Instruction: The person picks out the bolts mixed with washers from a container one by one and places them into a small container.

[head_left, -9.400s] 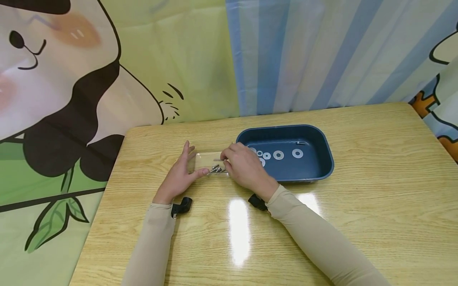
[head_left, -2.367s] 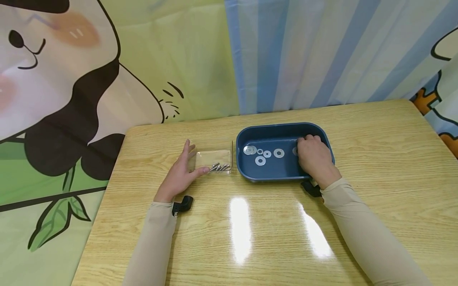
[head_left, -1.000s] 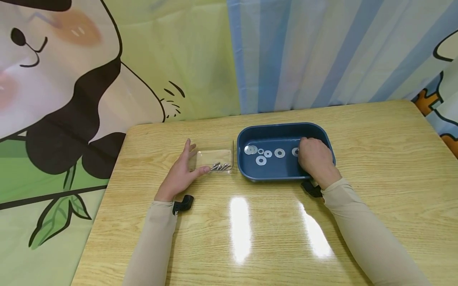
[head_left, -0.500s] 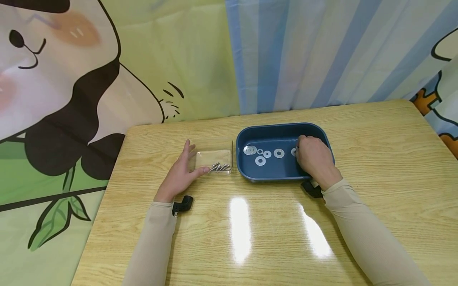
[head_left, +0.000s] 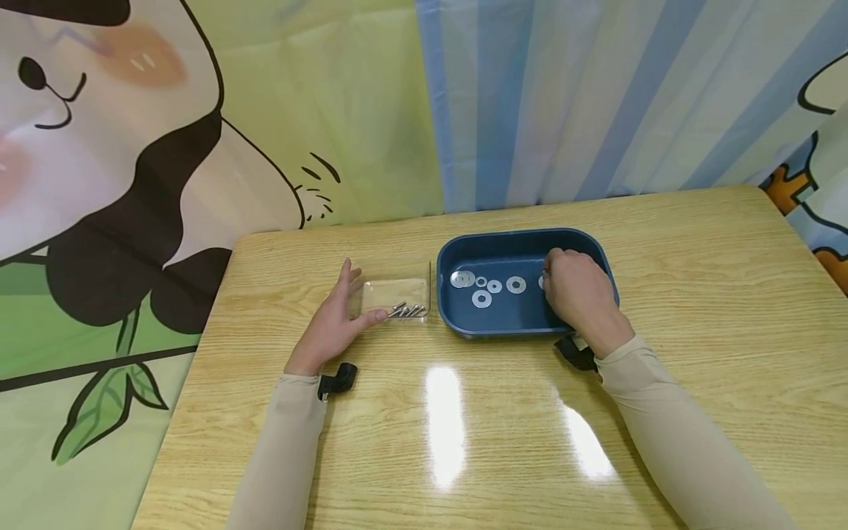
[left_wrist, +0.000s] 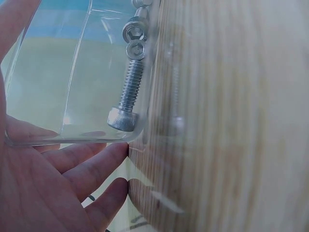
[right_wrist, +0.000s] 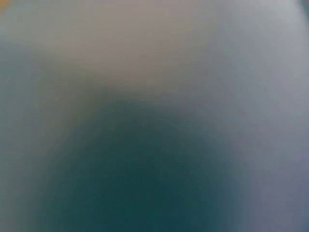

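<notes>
My left hand (head_left: 333,318) spreads round the left end of a clear plastic box (head_left: 371,294), thumb along its near wall, fingers straight against the end wall. Steel socket-head bolts (head_left: 407,310) lie along the near side of that box; one bolt (left_wrist: 128,92) shows its knurled head and thread in the left wrist view. Inside the blue tray (head_left: 493,324) my right hand (head_left: 580,288) reaches down at the right end, fingers bent low over the floor. A small dark sliver shows at its fingertips; I cannot tell what they hold. The right wrist view is a blur.
Several flat washers (head_left: 516,285) lie in the tray, most toward its left; another washer (head_left: 541,282) is partly covered by my right hand. Box and tray stand side by side on the wooden table (head_left: 391,427). A printed curtain (head_left: 331,110) hangs behind the table.
Earlier, my right hand held a bolt over the clear box; it then went into the tray, where a bolt had lain. Over the last second it shifts slightly left. The left hand stays put.
</notes>
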A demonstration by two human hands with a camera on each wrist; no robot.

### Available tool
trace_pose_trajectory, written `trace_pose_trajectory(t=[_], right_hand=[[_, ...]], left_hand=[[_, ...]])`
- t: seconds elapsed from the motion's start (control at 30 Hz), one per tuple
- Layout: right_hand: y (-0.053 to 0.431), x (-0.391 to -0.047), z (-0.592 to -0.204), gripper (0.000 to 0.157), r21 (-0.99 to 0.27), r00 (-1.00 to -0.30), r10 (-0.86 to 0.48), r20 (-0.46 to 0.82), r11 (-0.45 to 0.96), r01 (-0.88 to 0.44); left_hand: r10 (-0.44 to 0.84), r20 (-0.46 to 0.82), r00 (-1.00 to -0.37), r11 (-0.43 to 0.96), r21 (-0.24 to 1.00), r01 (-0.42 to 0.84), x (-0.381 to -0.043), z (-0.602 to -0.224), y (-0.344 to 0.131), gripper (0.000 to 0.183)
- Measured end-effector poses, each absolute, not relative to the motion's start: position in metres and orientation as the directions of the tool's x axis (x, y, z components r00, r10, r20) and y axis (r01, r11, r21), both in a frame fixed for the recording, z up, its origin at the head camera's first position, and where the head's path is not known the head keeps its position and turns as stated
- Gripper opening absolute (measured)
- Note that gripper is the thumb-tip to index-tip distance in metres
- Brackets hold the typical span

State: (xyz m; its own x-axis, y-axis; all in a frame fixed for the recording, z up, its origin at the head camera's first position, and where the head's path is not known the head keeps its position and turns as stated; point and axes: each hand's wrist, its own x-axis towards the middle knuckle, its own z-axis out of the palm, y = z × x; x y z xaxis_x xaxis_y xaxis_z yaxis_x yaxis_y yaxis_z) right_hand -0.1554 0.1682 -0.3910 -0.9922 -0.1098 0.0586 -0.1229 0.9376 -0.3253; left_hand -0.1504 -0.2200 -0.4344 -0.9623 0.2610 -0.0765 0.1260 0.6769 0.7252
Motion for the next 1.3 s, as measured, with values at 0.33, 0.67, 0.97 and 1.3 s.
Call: trace_pose_trajectory(t=[0.33, 0.67, 0.97, 1.3], right_hand=[[0.157, -0.148, -0.38, 0.018, -0.359, -0.992, -0.116, 0.047, 0.925, -0.126], [0.147, -0.144, -0.377, 0.016, -0.381, -0.987, -0.125, 0.097, 0.912, -0.153], [0.132, -0.142, -0.372, 0.018, -0.395, -0.981, -0.162, 0.111, 0.898, -0.193], [0.117, -0.137, -0.368, 0.016, -0.432, -0.976, -0.186, 0.117, 0.875, -0.218]], left_hand=[[0.25, -0.088, -0.964, 0.678, 0.727, 0.109, -0.146, -0.436, -0.221, 0.112], [0.257, -0.088, -0.962, 0.675, 0.729, 0.114, -0.147, -0.435, -0.221, 0.112], [0.255, -0.085, -0.963, 0.672, 0.732, 0.113, -0.147, -0.435, -0.222, 0.112], [0.253, -0.078, -0.964, 0.674, 0.729, 0.118, -0.149, -0.436, -0.22, 0.112]])
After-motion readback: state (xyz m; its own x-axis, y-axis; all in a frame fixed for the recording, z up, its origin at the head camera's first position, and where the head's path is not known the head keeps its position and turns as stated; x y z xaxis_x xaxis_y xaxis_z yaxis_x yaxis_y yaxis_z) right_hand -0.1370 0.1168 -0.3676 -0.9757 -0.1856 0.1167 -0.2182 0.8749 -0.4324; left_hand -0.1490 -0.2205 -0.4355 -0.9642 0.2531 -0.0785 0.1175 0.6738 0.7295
